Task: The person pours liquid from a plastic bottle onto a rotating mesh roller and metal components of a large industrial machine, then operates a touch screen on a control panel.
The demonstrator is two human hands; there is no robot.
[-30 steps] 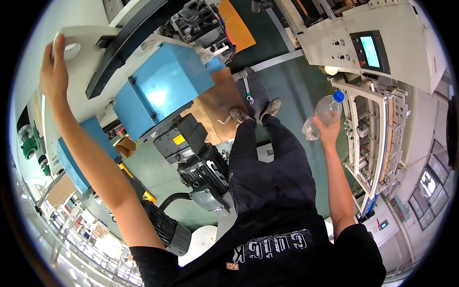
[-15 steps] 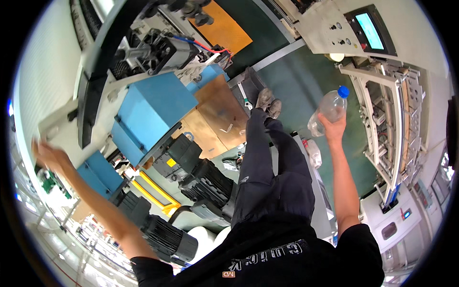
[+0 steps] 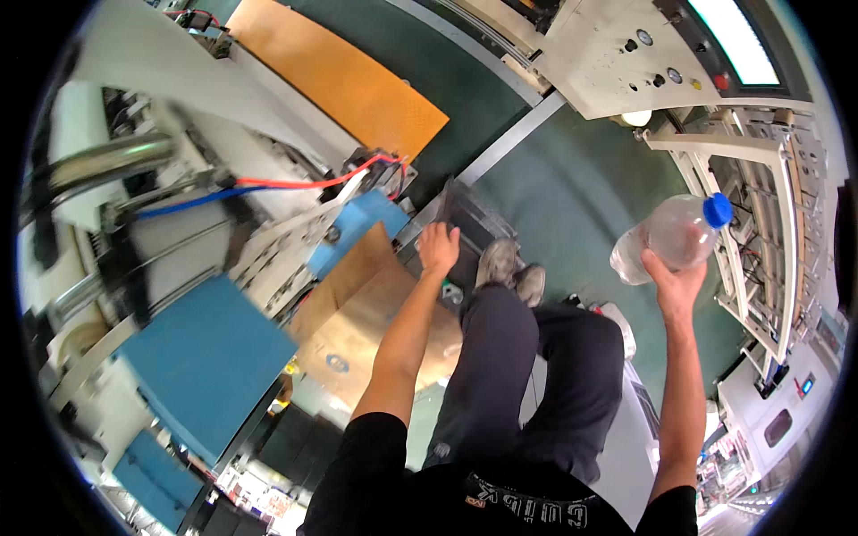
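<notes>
On the right, my right hand (image 3: 677,284) is wrapped round a clear plastic bottle (image 3: 666,234) with a blue cap (image 3: 718,210). The bottle is held tilted, its cap end to the right and slightly up. My left hand (image 3: 439,249) reaches out over the dark tray (image 3: 471,212) in front of my shoes. Its thumb stands apart from the fingers and I see nothing in it. Just below that hand shows a bit of the green-and-silver wrench (image 3: 452,291); most of it is hidden behind my hand and arm.
A brown cardboard box (image 3: 357,335) lies left of my legs. Further left stand a blue machine cover (image 3: 210,357) and machinery with a red hose (image 3: 313,183). An orange plate (image 3: 349,80) is at the far left. At right are a control panel (image 3: 666,62) and a white frame (image 3: 778,241).
My left hand has come from the machine at far left to the tray near my feet. My knees are more bent. The bottle, still in my right hand, has shifted right and slightly down.
</notes>
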